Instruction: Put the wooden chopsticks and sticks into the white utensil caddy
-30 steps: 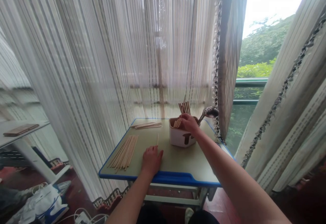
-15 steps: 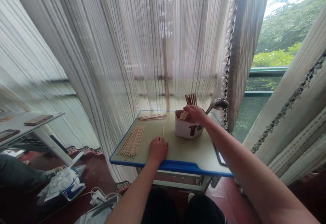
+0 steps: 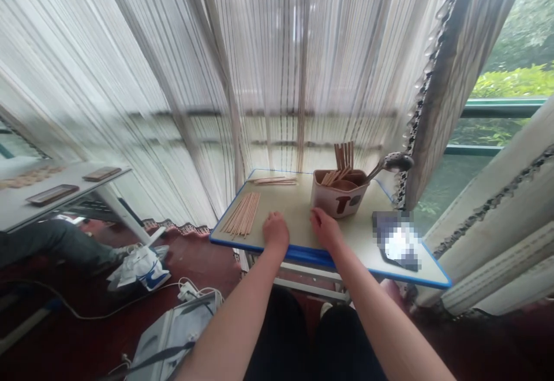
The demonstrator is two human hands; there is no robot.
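My left hand (image 3: 276, 231) rests palm down on the beige desktop (image 3: 294, 208), just behind the blue front edge, and holds nothing I can see. Beside it, my right hand (image 3: 325, 228) lies on the desk, empty, below a white holder (image 3: 337, 203) with brown markings. Wooden sticks (image 3: 344, 156) stand in that holder, with others leaning at its rim. A loose row of wooden sticks (image 3: 241, 213) lies left of my left hand. A smaller bundle of sticks (image 3: 275, 180) lies along the far edge.
A spotted spoon (image 3: 392, 163) leans out of the holder. A pixelated dark object (image 3: 397, 241) lies at the desk's right. Sheer curtains (image 3: 277, 81) hang behind. To the left, a seated person's leg (image 3: 56, 242), a white table (image 3: 64, 187) and a white bag (image 3: 141, 268) appear.
My right hand has left the holder's rim and come down beside my left hand. The single upright-looking stick near my left hand no longer shows. The view has tilted and shifted, revealing the desk's right side.
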